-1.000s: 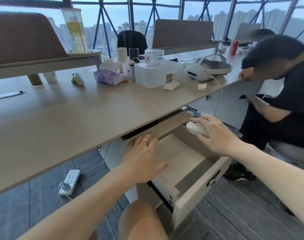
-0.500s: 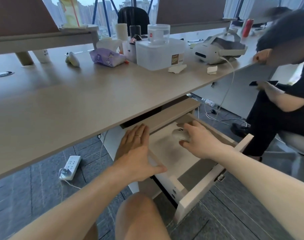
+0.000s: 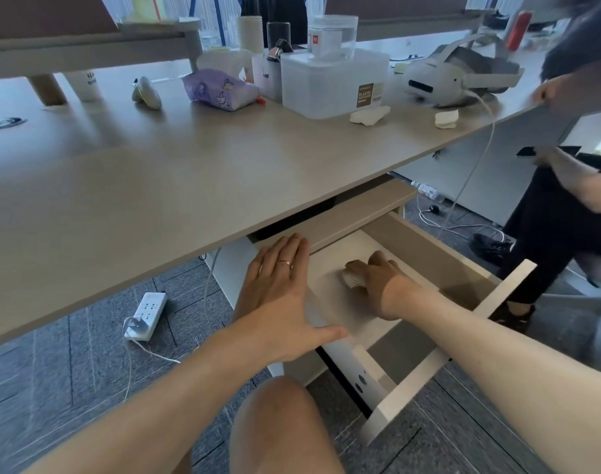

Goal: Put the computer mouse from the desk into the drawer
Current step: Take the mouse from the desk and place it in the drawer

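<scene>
Pale wood tabletop [image 3: 189, 186] sits above the open drawer [image 3: 411, 384]. The left hand [image 3: 278, 295] lies flat and open on the drawer's near left edge (holding nothing). The right hand [image 3: 377, 278] curls over the white mouse [image 3: 352, 278], pressing it onto the drawer floor, so letting go looks next.

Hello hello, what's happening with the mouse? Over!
Right hand on mouse, inside open drawer. Left hand flat on drawer's left edge. Nothing blocking.

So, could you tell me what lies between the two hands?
Head view: only bare drawer floor separates left hand from right hand, which covers the mouse.
</scene>
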The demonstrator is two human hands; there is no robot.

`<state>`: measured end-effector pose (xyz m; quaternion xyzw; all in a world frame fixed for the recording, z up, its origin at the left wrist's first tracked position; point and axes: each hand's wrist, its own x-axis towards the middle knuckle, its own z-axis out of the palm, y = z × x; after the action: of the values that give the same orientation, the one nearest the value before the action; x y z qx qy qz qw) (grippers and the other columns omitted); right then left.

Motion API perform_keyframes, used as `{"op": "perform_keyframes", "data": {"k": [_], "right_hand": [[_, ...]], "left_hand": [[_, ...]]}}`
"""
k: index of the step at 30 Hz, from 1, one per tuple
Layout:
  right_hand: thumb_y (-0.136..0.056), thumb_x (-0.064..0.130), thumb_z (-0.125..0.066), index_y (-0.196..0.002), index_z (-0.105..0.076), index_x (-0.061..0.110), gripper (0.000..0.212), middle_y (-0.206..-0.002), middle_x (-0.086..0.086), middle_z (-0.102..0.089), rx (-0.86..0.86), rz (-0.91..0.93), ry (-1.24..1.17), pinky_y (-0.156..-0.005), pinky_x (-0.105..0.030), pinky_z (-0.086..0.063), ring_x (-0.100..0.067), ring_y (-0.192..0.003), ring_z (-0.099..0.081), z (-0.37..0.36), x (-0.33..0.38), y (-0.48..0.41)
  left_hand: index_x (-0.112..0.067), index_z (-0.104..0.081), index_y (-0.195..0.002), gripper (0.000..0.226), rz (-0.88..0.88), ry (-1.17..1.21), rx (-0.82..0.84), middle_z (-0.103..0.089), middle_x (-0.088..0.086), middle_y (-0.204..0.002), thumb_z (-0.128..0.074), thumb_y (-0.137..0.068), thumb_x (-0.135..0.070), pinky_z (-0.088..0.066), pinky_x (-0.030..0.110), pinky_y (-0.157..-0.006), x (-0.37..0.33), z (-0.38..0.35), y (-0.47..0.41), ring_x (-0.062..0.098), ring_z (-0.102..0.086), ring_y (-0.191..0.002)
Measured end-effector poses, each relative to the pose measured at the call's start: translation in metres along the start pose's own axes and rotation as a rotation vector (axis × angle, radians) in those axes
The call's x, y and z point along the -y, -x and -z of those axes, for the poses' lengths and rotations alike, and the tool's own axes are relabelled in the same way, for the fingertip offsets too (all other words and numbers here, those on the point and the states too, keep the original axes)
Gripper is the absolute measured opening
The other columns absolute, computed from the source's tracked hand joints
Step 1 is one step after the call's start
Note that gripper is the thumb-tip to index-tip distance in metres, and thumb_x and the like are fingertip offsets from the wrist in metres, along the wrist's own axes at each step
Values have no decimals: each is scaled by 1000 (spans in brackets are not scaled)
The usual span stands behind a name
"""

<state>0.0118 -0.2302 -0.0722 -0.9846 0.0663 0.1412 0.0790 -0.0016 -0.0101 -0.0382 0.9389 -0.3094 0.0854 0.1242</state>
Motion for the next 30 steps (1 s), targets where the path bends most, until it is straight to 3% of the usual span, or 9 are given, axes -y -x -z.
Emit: {"op": "perform_keyframes", "data": {"k": [5,9,14,16,19,23,30], "right_hand": [[-95,20,-50,-147,-33,35,56,-139,-10,-32,5,-18,62,-92,-47,-48,-36,-126,-40,-9,5,-4],[-89,11,-61,-147,-29,38,72,-137,-6,-33,22,-34,70,-86,-44,-51,-33,-123,-43,-15,5,-5],[-93,30,-60,-156,-11,37,80,-155,-8,-19,34,2,29,-100,-46,-46,-35,-132,-41,-8,0,-1],[-87,27,-63,-155,-9,40,88,-156,-6,-16,77,24,23,-101,-46,-47,-36,-133,-42,-4,-5,3],[-85,20,-61,-151,-17,46,84,-155,-8,-19,147,67,13,-98,-41,-50,-36,-125,-52,-2,-14,9],[-90,17,-59,-156,-16,41,82,-154,-12,-24,109,51,11,-93,-35,-51,-36,-110,-62,-1,-17,9],[-94,16,-54,-156,-18,36,74,-152,-13,-27,76,97,0,-97,-33,-43,-36,-119,-58,3,-10,13]], "left_hand": [[-15,9,-157,137,-1,-6,4,8,1,-168,-48,-61,-94,5,39,-123,2,-1,-1,15,12,-152],[-17,11,-157,137,8,-3,10,10,0,-168,-49,-60,-94,4,39,-123,2,-1,-1,15,13,-152],[-16,11,-157,138,9,-1,9,11,0,-168,-49,-60,-95,8,37,-122,0,0,0,14,14,-151],[-17,12,-157,138,11,1,6,11,0,-168,-49,-60,-95,11,36,-121,0,0,0,14,14,-151],[-17,13,-157,139,9,6,15,12,0,-168,-49,-60,-95,13,35,-120,0,0,0,14,15,-151],[-16,13,-157,139,9,4,22,12,1,-168,-49,-60,-94,9,38,-122,-1,1,0,15,14,-151],[-16,11,-157,139,9,3,23,10,1,-168,-49,-59,-94,5,40,-123,0,-1,-1,15,13,-151]]}}
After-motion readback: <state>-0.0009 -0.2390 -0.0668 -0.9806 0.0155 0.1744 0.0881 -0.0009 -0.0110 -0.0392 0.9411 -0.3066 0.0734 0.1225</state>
